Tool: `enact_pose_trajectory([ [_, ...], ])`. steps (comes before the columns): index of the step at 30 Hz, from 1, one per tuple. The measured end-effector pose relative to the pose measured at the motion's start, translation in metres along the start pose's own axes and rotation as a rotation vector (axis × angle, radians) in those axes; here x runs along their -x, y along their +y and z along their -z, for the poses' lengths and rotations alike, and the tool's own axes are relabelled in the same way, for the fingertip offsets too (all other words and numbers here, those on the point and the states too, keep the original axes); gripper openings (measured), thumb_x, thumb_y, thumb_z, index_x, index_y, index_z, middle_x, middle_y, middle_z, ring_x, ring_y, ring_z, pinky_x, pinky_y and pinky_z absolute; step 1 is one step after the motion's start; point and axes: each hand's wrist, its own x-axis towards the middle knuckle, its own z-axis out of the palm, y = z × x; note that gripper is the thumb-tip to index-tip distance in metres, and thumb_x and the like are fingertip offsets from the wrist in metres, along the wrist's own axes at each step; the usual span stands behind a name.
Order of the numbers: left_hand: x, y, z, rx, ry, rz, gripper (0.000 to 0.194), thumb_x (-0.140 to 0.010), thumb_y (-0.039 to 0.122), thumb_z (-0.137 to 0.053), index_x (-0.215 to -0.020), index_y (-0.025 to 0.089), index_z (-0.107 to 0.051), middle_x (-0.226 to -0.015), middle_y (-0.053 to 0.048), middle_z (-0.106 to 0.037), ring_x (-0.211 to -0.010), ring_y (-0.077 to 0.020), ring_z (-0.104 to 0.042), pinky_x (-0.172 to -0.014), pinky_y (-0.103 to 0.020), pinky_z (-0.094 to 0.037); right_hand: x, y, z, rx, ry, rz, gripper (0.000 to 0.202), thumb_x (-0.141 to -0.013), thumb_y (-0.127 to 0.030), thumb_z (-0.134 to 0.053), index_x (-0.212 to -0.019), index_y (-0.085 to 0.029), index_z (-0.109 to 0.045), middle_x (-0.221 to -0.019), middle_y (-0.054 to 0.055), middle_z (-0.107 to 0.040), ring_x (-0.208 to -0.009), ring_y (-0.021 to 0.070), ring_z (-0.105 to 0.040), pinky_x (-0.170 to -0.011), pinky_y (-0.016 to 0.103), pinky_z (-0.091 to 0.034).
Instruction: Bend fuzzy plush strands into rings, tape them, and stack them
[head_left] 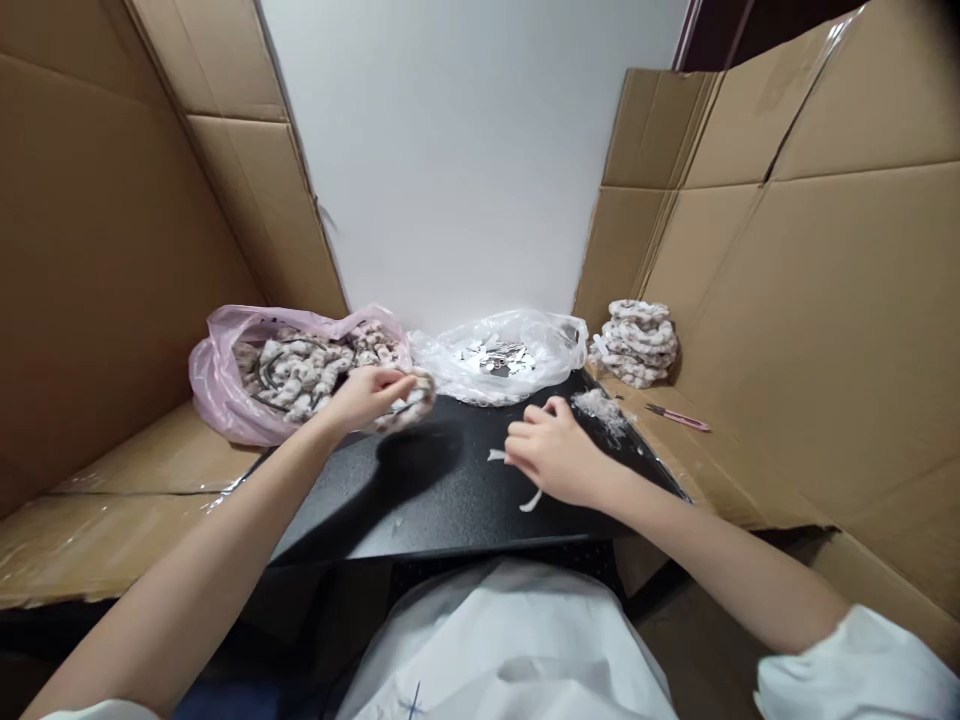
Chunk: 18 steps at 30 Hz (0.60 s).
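On the near side of the clear bag (555,350), the right hand (551,452) curls around a white strip (532,501), mostly hidden; at the bag's near left, the left hand (371,393) pinches a fluffy band (409,412). Handling both pieces seems the step in hand, calling for a light, steady grip next. Left of the clear bag, a pink bag (217,385) holds more bands (307,380).

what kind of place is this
Probably a makeshift work station: tall brown cardboard panels stand on both sides of a flat black tabletop, and an open, translucent pink plastic bag at its far left holds fluffy brown-and-white pieces.
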Motion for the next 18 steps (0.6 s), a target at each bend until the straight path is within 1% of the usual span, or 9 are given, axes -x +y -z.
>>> enact_pose_trajectory([
  [1,0.000,0.001,0.001,-0.042,-0.023,-0.012,0.040,-0.083,0.044,-0.053,-0.056,0.015,-0.059,-0.047,0.001,-0.046,-0.045,-0.0105,-0.038,-0.048,-0.025,-0.023,0.004,0.003,0.003,-0.040,0.013,-0.047,0.020,-0.093,-0.027,-0.050,-0.081,-0.019,-0.063,-0.088,0.006,-0.064,-0.092,0.0221,-0.050,-0.087,0.042,-0.027],
  [2,0.000,0.002,-0.003,-0.164,-0.114,-0.048,0.041,-0.084,0.045,-0.051,-0.057,0.016,-0.060,-0.048,0.001,-0.048,-0.045,-0.0112,-0.039,-0.049,-0.025,-0.025,0.006,0.008,0.005,-0.091,0.031,-0.091,0.021,-0.094,-0.030,-0.049,-0.083,-0.019,-0.063,-0.092,0.005,-0.063,-0.094,0.0216,-0.050,-0.086,0.041,-0.028],
  [3,0.001,0.002,-0.010,-0.273,-0.161,-0.093,0.040,-0.085,0.045,-0.050,-0.060,0.016,-0.063,-0.052,-0.001,-0.053,-0.048,-0.0126,-0.044,-0.052,-0.025,-0.028,0.007,0.012,0.006,-0.151,0.051,-0.123,0.021,-0.095,-0.032,-0.048,-0.084,-0.020,-0.062,-0.095,0.005,-0.063,-0.095,0.0210,-0.050,-0.086,0.039,-0.030],
  [7,0.006,-0.005,-0.049,-0.559,-0.209,-0.172,0.037,-0.088,0.040,-0.046,-0.064,0.018,-0.065,-0.065,-0.007,-0.061,-0.067,-0.0201,-0.058,-0.065,-0.028,-0.039,0.006,0.033,-0.007,-0.398,0.108,-0.149,0.015,-0.092,-0.028,-0.050,-0.083,-0.020,-0.058,-0.094,0.005,-0.061,-0.094,0.0199,-0.051,-0.086,0.036,-0.035],
  [10,0.010,-0.015,-0.060,-0.571,-0.193,-0.169,0.036,-0.089,0.043,-0.044,-0.076,0.018,-0.066,-0.076,-0.010,-0.065,-0.079,-0.0244,-0.062,-0.075,-0.033,-0.042,-0.001,0.049,-0.024,-0.561,0.245,-0.174,0.007,-0.086,-0.027,-0.055,-0.085,-0.020,-0.057,-0.094,0.005,-0.059,-0.092,0.0200,-0.052,-0.086,0.036,-0.039],
  [12,0.007,-0.016,-0.051,-0.488,-0.186,-0.139,0.036,-0.089,0.046,-0.042,-0.091,0.018,-0.064,-0.085,-0.010,-0.066,-0.083,-0.0260,-0.062,-0.076,-0.035,-0.043,-0.009,0.060,-0.034,-0.682,0.389,-0.246,0.016,-0.081,-0.027,-0.059,-0.095,-0.021,-0.055,-0.100,0.005,-0.057,-0.092,0.0192,-0.053,-0.084,0.035,-0.042],
  [14,-0.002,-0.013,-0.031,-0.363,-0.126,-0.047,0.037,-0.090,0.044,-0.039,-0.108,0.017,-0.057,-0.091,-0.010,-0.066,-0.083,-0.0256,-0.061,-0.075,-0.035,-0.045,-0.018,0.070,-0.040,-0.795,0.538,-0.334,0.036,-0.076,-0.028,-0.062,-0.110,-0.024,-0.050,-0.108,0.005,-0.055,-0.091,0.0184,-0.053,-0.081,0.034,-0.044],
  [16,-0.017,-0.006,-0.006,-0.242,0.072,0.092,0.038,-0.091,0.033,-0.034,-0.121,0.012,-0.044,-0.091,-0.009,-0.063,-0.080,-0.0237,-0.060,-0.073,-0.035,-0.046,-0.026,0.078,-0.043,-0.883,0.664,-0.391,0.049,-0.073,-0.028,-0.064,-0.118,-0.026,-0.044,-0.112,0.005,-0.052,-0.092,0.0180,-0.053,-0.080,0.033,-0.045],
  [18,-0.033,0.000,0.018,-0.208,0.219,0.137,0.035,-0.086,0.023,-0.036,-0.118,0.009,-0.041,-0.089,-0.009,-0.059,-0.080,-0.0223,-0.058,-0.074,-0.033,-0.045,-0.034,0.083,-0.045,-0.941,0.756,-0.414,0.054,-0.071,-0.028,-0.064,-0.120,-0.027,-0.042,-0.112,0.005,-0.050,-0.092,0.0180,-0.052,-0.078,0.033,-0.046],
])
